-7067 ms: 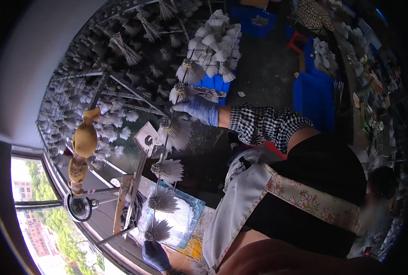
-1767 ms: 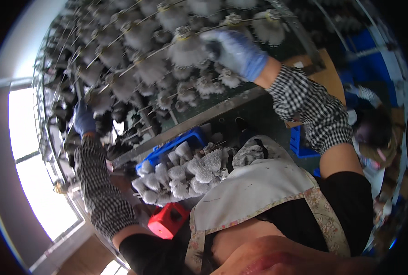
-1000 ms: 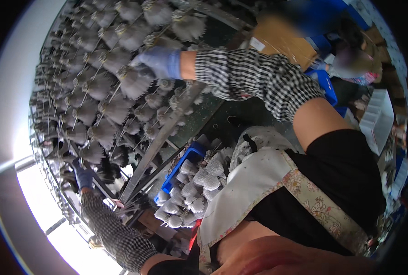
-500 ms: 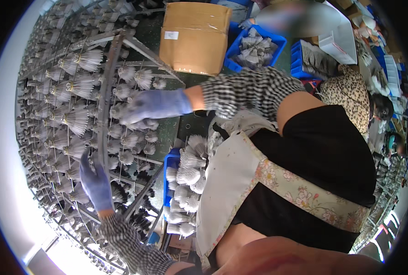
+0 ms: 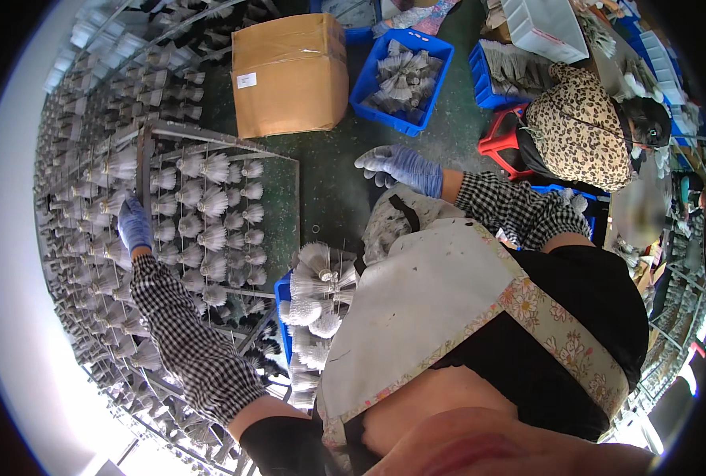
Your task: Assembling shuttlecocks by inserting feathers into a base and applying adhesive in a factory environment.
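My left hand (image 5: pixel 134 224), in a bluish-purple glove, reaches up to the metal rack (image 5: pixel 145 163) on the left. Its fingers are pressed together beside the upright post, among fan-shaped bundles of grey-white strands (image 5: pixel 120 164). Whether they grip a bundle or the frame is hidden. My right hand (image 5: pixel 404 168), gloved alike, hangs in front of my body above the floor, away from the rack. Its fingers are loosely bent and apart, with nothing visible in them. Rows of similar bundles (image 5: pixel 212 201) hang on the rack's thin rods.
A blue crate (image 5: pixel 283 317) of pale bundles stands beside my apron. Beyond are a cardboard box (image 5: pixel 285 87) and another filled blue crate (image 5: pixel 361 99). To the right a person in leopard print (image 5: pixel 579 131) sits by a red stool (image 5: pixel 500 147). Green floor (image 5: pixel 321 186) lies between.
My right hand has come away from the rack and moved right. My left hand has moved up and left along the rack. The whole view has shifted, showing more of the seated person.
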`<state>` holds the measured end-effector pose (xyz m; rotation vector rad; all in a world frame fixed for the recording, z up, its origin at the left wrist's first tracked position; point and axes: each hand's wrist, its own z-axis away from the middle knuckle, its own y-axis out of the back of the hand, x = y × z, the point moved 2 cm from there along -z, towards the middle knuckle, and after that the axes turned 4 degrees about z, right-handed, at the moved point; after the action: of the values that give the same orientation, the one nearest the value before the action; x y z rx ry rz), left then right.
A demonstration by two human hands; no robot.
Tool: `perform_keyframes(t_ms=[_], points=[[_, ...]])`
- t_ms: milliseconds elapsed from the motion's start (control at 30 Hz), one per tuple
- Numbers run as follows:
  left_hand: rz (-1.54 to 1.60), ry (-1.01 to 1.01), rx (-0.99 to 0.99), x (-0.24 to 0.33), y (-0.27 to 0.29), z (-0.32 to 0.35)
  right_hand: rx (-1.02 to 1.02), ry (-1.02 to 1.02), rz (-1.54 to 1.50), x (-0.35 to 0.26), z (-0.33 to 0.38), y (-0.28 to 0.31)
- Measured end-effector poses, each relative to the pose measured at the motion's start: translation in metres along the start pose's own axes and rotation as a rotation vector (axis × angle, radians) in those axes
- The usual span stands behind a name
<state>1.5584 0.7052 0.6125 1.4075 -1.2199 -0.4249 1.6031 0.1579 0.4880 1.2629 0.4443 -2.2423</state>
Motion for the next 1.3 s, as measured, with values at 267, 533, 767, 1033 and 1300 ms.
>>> perform_keyframes(t_ms=[267, 533, 767, 1033, 1300], points=[[0.291, 0.315, 0.004, -0.053, -0.032, -0.028, -0.146, 0.02, -0.075, -0.003, -0.037, 0.046], [0.449, 0.749, 0.138, -0.138, -0.009, -0.009, -0.162, -0.047, 0.028, -0.028, -0.116, 0.15], [-0.117, 0.674, 0.241, -0.076, -0.016, -0.005, -0.045, -0.075, -0.017, -0.055, -0.178, 0.214], [0.026, 0.863, 0.306, -0.068, -0.007, 0.011, -0.09, -0.126, -0.055, -0.059, -0.203, 0.214], [-0.019, 0.838, 0.295, -0.078, -0.003, 0.017, -0.15, -0.174, -0.067, -0.059, -0.219, 0.2]])
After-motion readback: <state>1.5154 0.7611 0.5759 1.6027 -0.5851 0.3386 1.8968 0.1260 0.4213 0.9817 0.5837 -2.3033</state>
